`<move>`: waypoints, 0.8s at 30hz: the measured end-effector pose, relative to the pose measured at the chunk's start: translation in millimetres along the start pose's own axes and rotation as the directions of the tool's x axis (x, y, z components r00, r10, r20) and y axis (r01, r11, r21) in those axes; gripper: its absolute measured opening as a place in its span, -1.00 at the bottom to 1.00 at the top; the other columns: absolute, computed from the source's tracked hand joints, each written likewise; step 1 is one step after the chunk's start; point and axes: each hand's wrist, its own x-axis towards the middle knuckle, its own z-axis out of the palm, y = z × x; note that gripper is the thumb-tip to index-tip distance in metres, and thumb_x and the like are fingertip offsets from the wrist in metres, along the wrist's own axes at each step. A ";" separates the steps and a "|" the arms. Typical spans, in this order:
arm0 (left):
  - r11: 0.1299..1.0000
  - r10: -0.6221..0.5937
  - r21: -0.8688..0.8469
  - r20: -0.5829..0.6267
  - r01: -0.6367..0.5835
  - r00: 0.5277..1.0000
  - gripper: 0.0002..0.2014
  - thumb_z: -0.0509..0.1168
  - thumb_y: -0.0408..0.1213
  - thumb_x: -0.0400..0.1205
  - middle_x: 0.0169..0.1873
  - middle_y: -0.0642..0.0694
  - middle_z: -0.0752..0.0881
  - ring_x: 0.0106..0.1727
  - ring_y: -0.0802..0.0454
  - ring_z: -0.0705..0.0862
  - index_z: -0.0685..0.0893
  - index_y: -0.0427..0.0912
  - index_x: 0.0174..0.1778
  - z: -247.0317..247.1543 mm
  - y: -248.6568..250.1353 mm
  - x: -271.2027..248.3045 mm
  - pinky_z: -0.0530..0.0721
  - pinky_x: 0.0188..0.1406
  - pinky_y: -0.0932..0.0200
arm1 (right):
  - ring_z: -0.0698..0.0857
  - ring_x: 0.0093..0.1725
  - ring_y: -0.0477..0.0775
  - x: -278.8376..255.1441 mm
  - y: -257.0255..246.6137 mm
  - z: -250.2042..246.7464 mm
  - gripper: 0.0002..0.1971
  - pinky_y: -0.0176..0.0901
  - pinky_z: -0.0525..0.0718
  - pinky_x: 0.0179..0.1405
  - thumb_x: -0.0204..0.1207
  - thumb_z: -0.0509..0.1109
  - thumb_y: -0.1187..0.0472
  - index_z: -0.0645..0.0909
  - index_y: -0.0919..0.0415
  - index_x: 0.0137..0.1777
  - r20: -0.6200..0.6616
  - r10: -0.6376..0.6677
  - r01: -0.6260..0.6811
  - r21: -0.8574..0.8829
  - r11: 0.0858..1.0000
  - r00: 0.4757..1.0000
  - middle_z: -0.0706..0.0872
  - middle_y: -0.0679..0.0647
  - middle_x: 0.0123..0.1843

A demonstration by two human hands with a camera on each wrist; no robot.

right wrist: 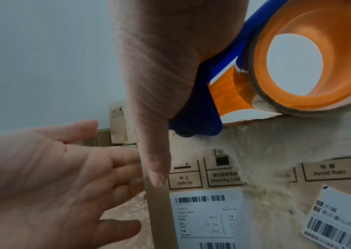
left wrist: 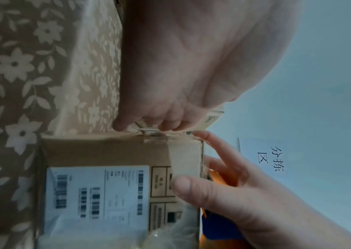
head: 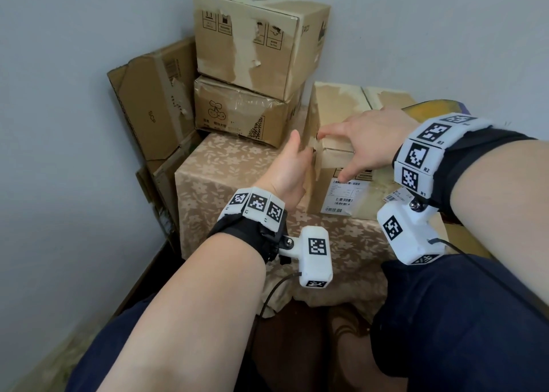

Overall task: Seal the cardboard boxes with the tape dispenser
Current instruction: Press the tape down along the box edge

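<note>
Cardboard box (head: 341,166), worn, white barcode labels (head: 344,197) in front, between flat relaxed hands: left (head: 292,166), right (head: 371,142).

Both forearms bare, no sleeves. Each wrist has a black fabric strap (head: 237,232) under a white segmented band (head: 258,204) w/ square black-and-white coded tags; right band (head: 427,148) tags marked R1, R2, R3. White boxy camera pod (head: 315,255) bolted below each wrist, also tagged, thin black cable (head: 274,290) trailing. Dark navy trousers (head: 445,317).
</note>
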 end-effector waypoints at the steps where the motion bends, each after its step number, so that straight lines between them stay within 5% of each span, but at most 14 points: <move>1: 1.000 0.015 -0.020 0.017 -0.014 1.000 -0.33 -0.40 0.19 0.71 0.45 0.04 0.48 0.44 0.05 0.45 0.14 -0.07 0.66 0.3 -0.1 1.3 0.40 0.41 0.15 | 0.61 0.24 0.11 0.5 0.1 0.2 -0.05 0.00 0.43 0.06 0.19 0.46 -0.45 0.10 -0.37 0.56 -0.002 -0.001 0.001 0.000 1.000 1.000 0.64 -0.05 0.23; 3: 0.999 0.035 -0.041 0.049 -0.033 0.998 -0.34 -0.40 0.18 0.72 0.27 0.05 0.59 0.10 0.15 0.62 0.26 -0.05 0.60 5.4 -0.8 1.2 0.64 -0.13 0.38 | 0.61 0.23 0.11 1.2 0.5 0.6 -0.06 -0.01 0.41 0.02 0.19 0.46 -0.45 0.11 -0.36 0.55 -0.007 -0.002 0.002 0.003 1.000 1.000 0.64 -0.06 0.21; 4: 0.999 0.045 -0.032 0.057 -0.043 0.997 -0.34 -0.41 0.17 0.72 0.34 0.00 0.58 0.16 0.14 0.61 0.27 -0.04 0.60 8.2 -2.5 1.8 0.62 -0.17 0.33 | 0.62 0.22 0.10 1.7 0.4 0.9 -0.07 0.00 0.41 0.02 0.19 0.47 -0.44 0.12 -0.36 0.54 -0.010 -0.003 0.003 0.005 1.000 1.000 0.65 -0.06 0.21; 8: 0.999 0.037 -0.006 0.058 -0.037 0.998 -0.33 -0.42 0.20 0.71 0.53 -0.02 0.42 0.49 0.11 0.38 0.24 0.01 0.63 6.2 -10.3 8.9 0.49 0.12 0.26 | 0.63 0.21 0.11 1.5 1.1 0.4 -0.09 0.00 0.42 0.02 0.19 0.47 -0.44 0.14 -0.36 0.52 -0.012 -0.012 0.012 0.010 1.000 1.000 0.66 -0.07 0.20; 10: 1.000 -0.005 0.026 0.056 0.004 0.998 -0.32 -0.39 0.26 0.68 0.60 0.01 0.30 0.62 0.06 0.17 0.18 0.06 0.65 -1.1 -11.9 12.8 0.21 0.54 -0.07 | 0.62 0.22 0.12 -0.5 1.6 -1.4 -0.09 -0.03 0.39 -0.02 0.21 0.47 -0.42 0.14 -0.35 0.54 -0.005 -0.019 0.019 0.016 1.000 1.000 0.65 -0.05 0.22; 11: 0.999 -0.023 0.044 0.048 0.021 0.999 -0.32 -0.38 0.28 0.67 0.63 0.02 0.23 0.65 0.05 0.06 0.14 0.08 0.66 -4.7 -11.7 13.3 -0.01 0.59 -0.20 | 0.62 0.22 0.12 -1.0 1.2 -1.7 -0.09 -0.03 0.39 -0.03 0.22 0.48 -0.41 0.14 -0.34 0.55 -0.004 -0.022 0.022 0.016 1.000 1.000 0.65 -0.05 0.23; 13: 0.997 -0.051 0.055 0.024 0.050 0.998 -0.33 -0.31 0.27 0.68 0.65 0.00 0.16 0.67 0.04 -0.01 0.10 0.03 0.67 -9.9 -9.2 13.5 -0.10 0.56 -0.24 | 0.62 0.23 0.13 -3.8 1.7 -2.6 -0.09 -0.03 0.38 -0.02 0.24 0.50 -0.36 0.13 -0.32 0.56 -0.007 -0.027 0.027 0.019 0.999 1.000 0.65 -0.04 0.24; 15: 0.999 -0.050 0.017 -0.019 0.050 0.999 -0.36 -0.18 0.19 0.72 0.64 -0.05 0.19 0.67 -0.01 0.07 0.16 -0.08 0.66 -13.0 -3.2 8.5 -0.03 0.58 -0.27 | 0.62 0.23 0.13 -3.7 1.9 -2.7 -0.10 0.01 0.41 0.06 0.27 0.52 -0.26 0.14 -0.30 0.57 -0.003 -0.040 0.040 0.030 0.999 0.999 0.65 -0.05 0.24; 18: 1.000 0.009 0.013 -0.105 -0.008 0.994 -0.51 0.17 -0.10 0.70 0.43 -0.04 0.56 0.47 -0.05 0.47 0.37 -0.07 0.58 -11.2 5.7 1.7 0.25 0.51 -0.29 | 0.60 0.24 0.12 -2.8 5.0 -5.8 -0.12 0.07 0.55 0.19 0.29 0.54 -0.11 0.17 -0.30 0.58 0.020 -0.075 0.074 0.057 0.996 0.997 0.64 -0.04 0.23; 21: 0.972 0.054 0.236 -0.165 -0.014 0.985 -0.30 0.38 -0.34 0.56 0.34 -0.06 0.63 0.37 -0.04 0.57 0.28 -0.01 0.62 -8.7 14.3 2.2 0.45 0.38 -0.18 | 0.56 0.29 0.14 -1.3 9.1 -9.3 -0.09 0.12 0.63 0.21 0.27 0.58 -0.02 0.18 -0.30 0.58 0.039 -0.092 0.089 0.085 0.992 0.995 0.60 -0.05 0.17; 24: 0.893 0.067 0.451 -0.158 0.011 0.985 -0.14 0.50 -0.38 0.43 0.35 -0.06 0.63 0.30 0.03 0.60 0.26 0.07 0.62 -2.3 24.4 8.8 0.59 0.07 0.06 | 0.44 0.40 0.17 -2.2 16.5 -8.5 -0.05 0.17 0.44 0.41 0.24 0.62 -0.04 0.19 -0.27 0.59 0.019 -0.091 0.089 0.052 0.995 0.996 0.55 0.00 0.35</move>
